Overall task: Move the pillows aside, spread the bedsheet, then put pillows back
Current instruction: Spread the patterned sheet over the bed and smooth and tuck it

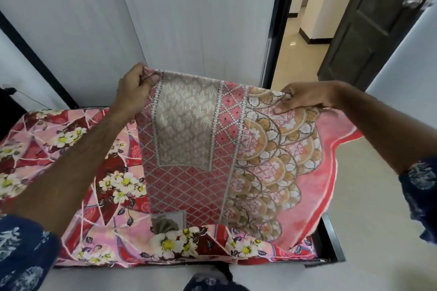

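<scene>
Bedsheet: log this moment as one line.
left hand: grips bedsheet top edge | right hand: grips same edge | bedsheet: lifted, folded, over floral bed cover

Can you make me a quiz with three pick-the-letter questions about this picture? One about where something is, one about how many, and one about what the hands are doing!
1. Where is the open door?
A. far right
B. far left
C. under the bed

2. How many hands hold the bedsheet?
A. none
B. one
C. two

3. How is the bedsheet's top edge?
A. flat on the bed
B. lifted up
C. on the floor

Answers:
1. A, the dark door stands at the right, by the hallway.
2. C, the left hand and right hand each have a grip on a top corner.
3. B, the edge hangs above the flowery bed.
</scene>
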The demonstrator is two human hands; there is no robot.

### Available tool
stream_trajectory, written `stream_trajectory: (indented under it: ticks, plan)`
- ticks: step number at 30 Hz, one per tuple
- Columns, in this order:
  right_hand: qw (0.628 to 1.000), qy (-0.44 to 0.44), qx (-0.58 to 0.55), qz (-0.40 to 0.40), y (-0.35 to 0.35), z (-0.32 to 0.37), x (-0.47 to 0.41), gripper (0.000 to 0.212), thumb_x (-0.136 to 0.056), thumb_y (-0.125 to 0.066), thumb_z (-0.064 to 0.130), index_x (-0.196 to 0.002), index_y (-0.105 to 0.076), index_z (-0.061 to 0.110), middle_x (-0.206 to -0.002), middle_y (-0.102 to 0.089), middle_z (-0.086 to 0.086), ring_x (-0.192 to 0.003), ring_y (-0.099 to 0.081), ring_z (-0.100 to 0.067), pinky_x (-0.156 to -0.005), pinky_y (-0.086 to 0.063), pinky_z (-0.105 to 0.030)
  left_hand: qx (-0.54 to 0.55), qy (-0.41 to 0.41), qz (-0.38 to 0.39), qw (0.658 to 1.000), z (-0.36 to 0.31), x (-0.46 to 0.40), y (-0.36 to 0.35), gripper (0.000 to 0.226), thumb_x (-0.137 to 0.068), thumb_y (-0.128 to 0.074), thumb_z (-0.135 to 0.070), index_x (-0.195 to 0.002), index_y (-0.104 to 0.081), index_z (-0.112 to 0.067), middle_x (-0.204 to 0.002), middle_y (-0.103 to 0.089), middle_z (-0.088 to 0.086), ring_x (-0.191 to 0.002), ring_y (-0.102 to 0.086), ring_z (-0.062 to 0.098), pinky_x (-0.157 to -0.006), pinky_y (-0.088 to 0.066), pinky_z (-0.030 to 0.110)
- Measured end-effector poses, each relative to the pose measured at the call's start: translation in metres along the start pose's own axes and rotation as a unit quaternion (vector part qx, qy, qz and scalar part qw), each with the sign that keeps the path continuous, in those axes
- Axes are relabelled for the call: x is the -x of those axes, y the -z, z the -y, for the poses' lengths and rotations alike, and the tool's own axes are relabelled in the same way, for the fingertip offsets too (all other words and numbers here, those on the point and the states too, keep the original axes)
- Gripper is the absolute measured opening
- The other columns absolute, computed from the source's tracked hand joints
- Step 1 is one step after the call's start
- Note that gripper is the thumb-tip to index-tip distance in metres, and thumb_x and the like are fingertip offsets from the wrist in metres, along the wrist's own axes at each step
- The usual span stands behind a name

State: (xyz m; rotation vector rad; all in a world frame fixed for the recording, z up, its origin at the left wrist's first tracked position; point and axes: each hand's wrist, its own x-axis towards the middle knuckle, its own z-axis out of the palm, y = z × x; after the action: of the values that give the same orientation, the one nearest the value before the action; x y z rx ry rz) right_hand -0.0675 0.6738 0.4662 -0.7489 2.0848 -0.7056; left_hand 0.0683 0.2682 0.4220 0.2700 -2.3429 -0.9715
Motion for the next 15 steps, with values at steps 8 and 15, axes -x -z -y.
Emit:
stream_trajectory:
  ticks: [8,15]
  plan:
    - [0.923,-0.079,0.263,-0.271,0.083,-0.049,-0.154,0.024,-0.091,-0.058,0.000,-0.113,-0.064,0.006,-0.108,-0.070,-0.016,-0.096,-0.067,-0.035,-0.076,-0.057,-0.039,-0.091,0.075,0.012,0.993,0.062,-0.115,-0.094,0.033,-0.094,-0.063,-0.021,-0.124,-0.055,-0.009,-0.118,-0.062,0.008,-0.107,-0.061,0.026,-0.086,-0.045,0.034]
    - [0.938,-0.061,0.271,-0.210,-0.005,-0.123,-0.259,0.048,-0.087,-0.057,-0.001,-0.130,-0.058,0.020,-0.131,-0.061,-0.005,-0.115,-0.060,-0.025,-0.090,-0.053,-0.037,-0.221,-0.005,0.189,0.957,0.128,-0.071,-0.218,0.052,-0.090,-0.059,-0.005,-0.141,-0.047,-0.003,-0.146,-0.046,0.020,-0.130,-0.050,0.039,-0.107,-0.043,0.052]
